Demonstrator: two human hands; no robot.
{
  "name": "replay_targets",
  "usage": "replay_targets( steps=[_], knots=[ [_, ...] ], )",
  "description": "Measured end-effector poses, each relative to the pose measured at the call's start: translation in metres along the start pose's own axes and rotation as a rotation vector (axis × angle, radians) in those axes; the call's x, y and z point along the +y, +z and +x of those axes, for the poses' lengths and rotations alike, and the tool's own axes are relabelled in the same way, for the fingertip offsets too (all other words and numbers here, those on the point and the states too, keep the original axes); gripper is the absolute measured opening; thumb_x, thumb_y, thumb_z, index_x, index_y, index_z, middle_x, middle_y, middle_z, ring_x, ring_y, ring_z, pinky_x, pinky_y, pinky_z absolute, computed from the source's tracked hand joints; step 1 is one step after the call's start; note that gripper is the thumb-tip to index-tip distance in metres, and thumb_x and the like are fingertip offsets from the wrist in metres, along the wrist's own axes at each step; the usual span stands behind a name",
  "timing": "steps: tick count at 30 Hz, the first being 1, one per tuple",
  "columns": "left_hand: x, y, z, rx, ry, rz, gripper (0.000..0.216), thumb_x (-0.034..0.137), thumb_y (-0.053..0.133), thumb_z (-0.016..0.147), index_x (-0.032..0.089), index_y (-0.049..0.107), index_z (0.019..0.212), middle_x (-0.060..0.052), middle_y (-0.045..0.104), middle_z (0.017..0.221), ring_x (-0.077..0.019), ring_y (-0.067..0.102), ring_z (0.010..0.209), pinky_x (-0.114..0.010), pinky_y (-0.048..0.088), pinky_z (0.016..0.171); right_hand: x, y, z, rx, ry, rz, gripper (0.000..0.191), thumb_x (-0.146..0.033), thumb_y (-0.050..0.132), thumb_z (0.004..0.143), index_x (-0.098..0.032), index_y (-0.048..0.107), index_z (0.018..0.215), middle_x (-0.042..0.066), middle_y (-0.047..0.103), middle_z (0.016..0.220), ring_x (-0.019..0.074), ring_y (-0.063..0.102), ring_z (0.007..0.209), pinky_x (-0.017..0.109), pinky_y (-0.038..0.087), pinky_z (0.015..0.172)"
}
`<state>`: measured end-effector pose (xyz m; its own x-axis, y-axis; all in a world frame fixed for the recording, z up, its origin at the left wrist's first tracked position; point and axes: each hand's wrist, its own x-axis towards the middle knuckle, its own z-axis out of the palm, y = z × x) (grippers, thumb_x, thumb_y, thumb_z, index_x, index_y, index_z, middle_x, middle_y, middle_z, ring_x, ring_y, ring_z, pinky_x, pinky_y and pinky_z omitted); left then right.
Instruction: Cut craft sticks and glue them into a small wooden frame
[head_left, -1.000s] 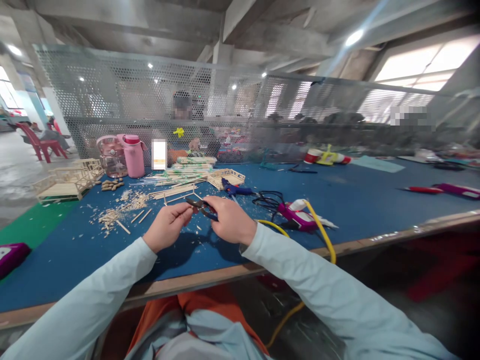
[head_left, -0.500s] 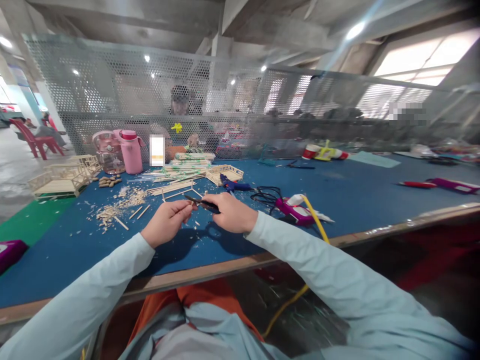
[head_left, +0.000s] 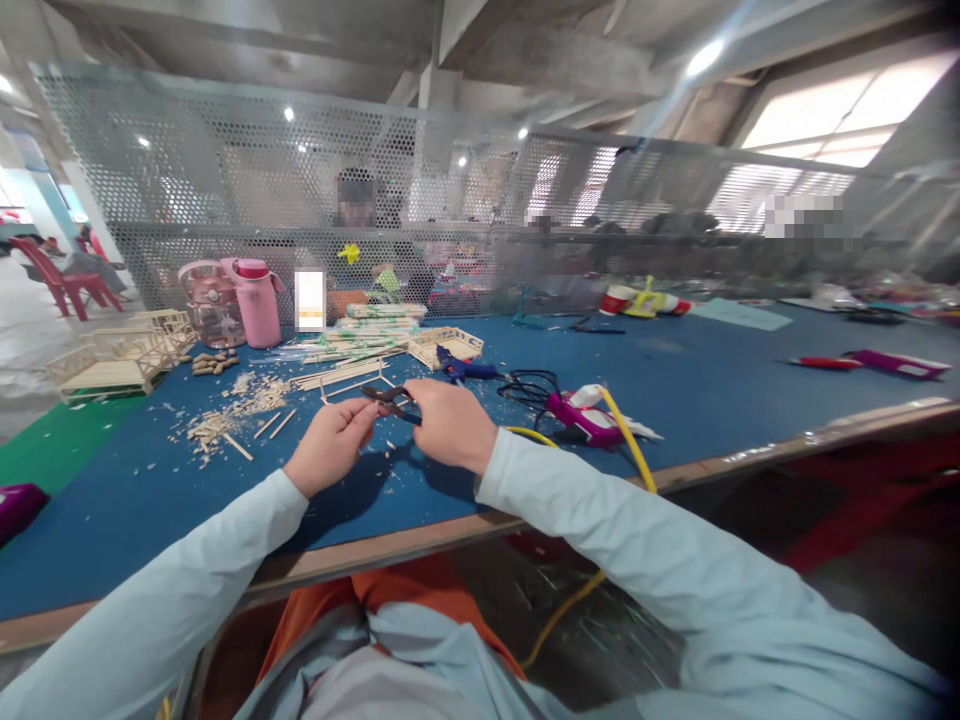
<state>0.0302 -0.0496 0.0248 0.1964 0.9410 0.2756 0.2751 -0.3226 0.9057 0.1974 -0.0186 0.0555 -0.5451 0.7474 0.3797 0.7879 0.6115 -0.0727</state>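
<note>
My right hand is closed around the dark handles of a pair of cutting pliers, whose jaws point left. Close to the jaw tips, my left hand pinches with thumb and fingers; whatever sits in the pinch is too small to make out. Both hands are above the blue tabletop. Just behind them are a thin stick frame and several loose wooden sticks. Wood scraps lie scattered to the left of my left hand.
Behind my hands lie a blue glue gun and a slatted wooden tray. A purple power strip with a yellow cable is at right. Bottles and small wooden models stand at left. A mesh partition runs behind.
The pliers' handles have spread apart and their jaws now show more broadly. My right hand has shifted slightly left and turned. My left hand keeps its pinch.
</note>
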Motion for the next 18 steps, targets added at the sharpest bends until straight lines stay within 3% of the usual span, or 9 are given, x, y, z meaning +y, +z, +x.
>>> replay_targets(
  steps=[5, 10, 13, 16, 18],
  knots=[
    [0.003, 0.005, 0.0, -0.056, -0.059, -0.336, 0.038, 0.046, 0.05, 0.078, 0.013, 0.058, 0.096, 0.006, 0.041, 0.053, -0.0051, 0.035, 0.039, -0.018, 0.033, 0.036, 0.005, 0.004, 0.006, 0.127, 0.15, 0.02, 0.027, -0.015, 0.047, 0.068, -0.013, 0.055, 0.093, 0.012, 0.062, 0.09, 0.0223, 0.056, 0.083, 0.028, 0.038, 0.069],
    [0.0, 0.0, 0.005, -0.018, -0.028, -0.572, 0.051, 0.035, 0.06, 0.074, 0.019, 0.042, 0.12, 0.002, 0.056, 0.072, -0.0048, 0.041, 0.051, -0.017, 0.036, 0.045, 0.016, -0.002, 0.0, -0.087, 0.146, 0.451, 0.03, -0.009, 0.04, 0.065, -0.015, 0.055, 0.09, 0.002, 0.059, 0.075, 0.0136, 0.051, 0.063, 0.023, 0.037, 0.059],
    [0.0, 0.0, 0.004, -0.033, -0.023, -0.518, 0.068, 0.032, 0.062, 0.073, 0.019, 0.028, 0.131, 0.001, 0.059, 0.073, -0.0055, 0.043, 0.053, -0.018, 0.035, 0.048, 0.016, -0.002, -0.008, -0.192, 0.075, 0.524, 0.041, -0.007, 0.043, 0.059, -0.014, 0.052, 0.099, 0.004, 0.059, 0.085, 0.0143, 0.05, 0.072, 0.025, 0.039, 0.066],
    [0.0, 0.002, 0.002, -0.043, -0.017, -0.47, 0.075, 0.034, 0.06, 0.075, 0.018, 0.018, 0.136, 0.002, 0.057, 0.068, -0.0057, 0.041, 0.05, -0.018, 0.033, 0.046, 0.013, 0.0, -0.01, -0.097, 0.071, 0.536, 0.04, -0.007, 0.045, 0.058, -0.013, 0.053, 0.096, 0.006, 0.057, 0.09, 0.0163, 0.05, 0.081, 0.028, 0.038, 0.075],
    [-0.001, 0.003, 0.002, -0.05, -0.004, -0.454, 0.077, 0.034, 0.058, 0.076, 0.019, 0.013, 0.137, 0.003, 0.056, 0.067, -0.0048, 0.037, 0.046, -0.018, 0.03, 0.043, 0.01, 0.0, -0.008, 0.013, 0.102, 0.668, 0.031, -0.011, 0.044, 0.062, -0.014, 0.052, 0.092, 0.003, 0.055, 0.08, 0.0144, 0.05, 0.073, 0.027, 0.04, 0.07]
  ],
)
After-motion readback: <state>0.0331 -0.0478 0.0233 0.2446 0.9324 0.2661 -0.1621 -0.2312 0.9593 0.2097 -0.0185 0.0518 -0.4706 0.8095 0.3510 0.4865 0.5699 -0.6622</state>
